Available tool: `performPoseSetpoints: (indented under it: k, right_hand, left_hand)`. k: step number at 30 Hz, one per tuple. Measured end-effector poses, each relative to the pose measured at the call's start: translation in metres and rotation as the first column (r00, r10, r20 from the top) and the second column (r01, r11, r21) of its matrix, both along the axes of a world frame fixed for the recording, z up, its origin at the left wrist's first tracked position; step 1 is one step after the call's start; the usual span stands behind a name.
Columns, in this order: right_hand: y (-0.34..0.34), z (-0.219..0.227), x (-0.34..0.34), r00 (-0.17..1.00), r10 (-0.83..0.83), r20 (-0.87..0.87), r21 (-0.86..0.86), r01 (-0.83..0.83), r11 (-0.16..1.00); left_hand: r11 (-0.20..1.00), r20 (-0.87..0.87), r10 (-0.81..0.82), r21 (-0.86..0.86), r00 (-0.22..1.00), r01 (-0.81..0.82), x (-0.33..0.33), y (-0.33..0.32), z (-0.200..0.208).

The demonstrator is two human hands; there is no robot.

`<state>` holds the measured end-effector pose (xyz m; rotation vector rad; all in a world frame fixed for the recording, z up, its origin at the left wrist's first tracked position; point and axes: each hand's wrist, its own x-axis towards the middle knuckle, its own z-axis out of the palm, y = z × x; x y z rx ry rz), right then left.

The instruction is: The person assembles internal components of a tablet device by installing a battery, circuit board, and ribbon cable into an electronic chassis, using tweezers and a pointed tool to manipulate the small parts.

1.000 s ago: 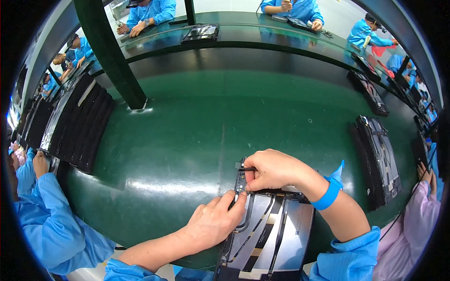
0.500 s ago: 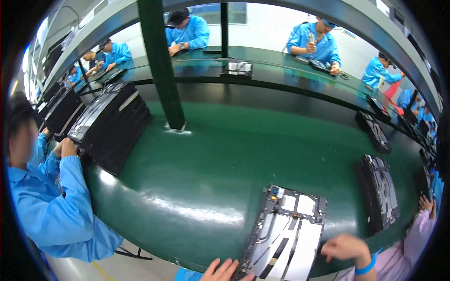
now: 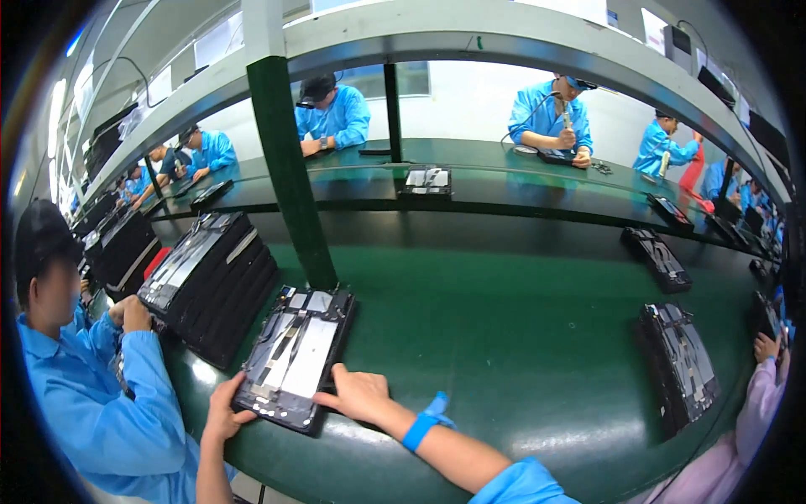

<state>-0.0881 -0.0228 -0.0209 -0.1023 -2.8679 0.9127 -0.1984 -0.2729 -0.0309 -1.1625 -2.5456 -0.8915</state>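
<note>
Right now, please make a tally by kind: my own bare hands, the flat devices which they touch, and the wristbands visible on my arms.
Left hand and right hand: 2
Flat device: 1
Blue wristband: 1
Total: 4

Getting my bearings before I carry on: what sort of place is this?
Probably an electronics assembly or repair workshop: an opened flat device sits between the left hand and right hand on a green bench, a stack of similar-looking units stands at left, and people in blue jackets work nearby.
</note>
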Motion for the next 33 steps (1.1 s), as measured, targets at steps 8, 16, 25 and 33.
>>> performPoseSetpoints:
  k: [8,16,25,33]
  right_hand:
    - [0.018,-0.002,0.016,0.992,0.117,-0.056,0.012,-0.117,0.993]
    - [0.187,0.049,0.201,0.792,-0.576,-0.202,0.263,0.611,0.747]
    - [0.242,0.058,0.389,0.237,-0.903,-0.358,0.687,0.722,-0.083]
    - [0.092,0.075,0.355,0.806,-0.541,-0.239,-0.018,0.554,0.832]
  left_hand:
    - [0.988,-0.167,0.15,0.064,0.974,-0.141,-0.008,-0.007,-0.022]
    - [0.2,0.296,-0.249,-0.916,0.922,0.348,0.15,0.148,0.032]
    - [0.203,0.419,-0.907,0.369,0.033,0.907,0.342,0.372,0.014]
    - [0.642,0.798,-0.58,0.573,-0.166,0.51,0.348,0.396,-0.009]
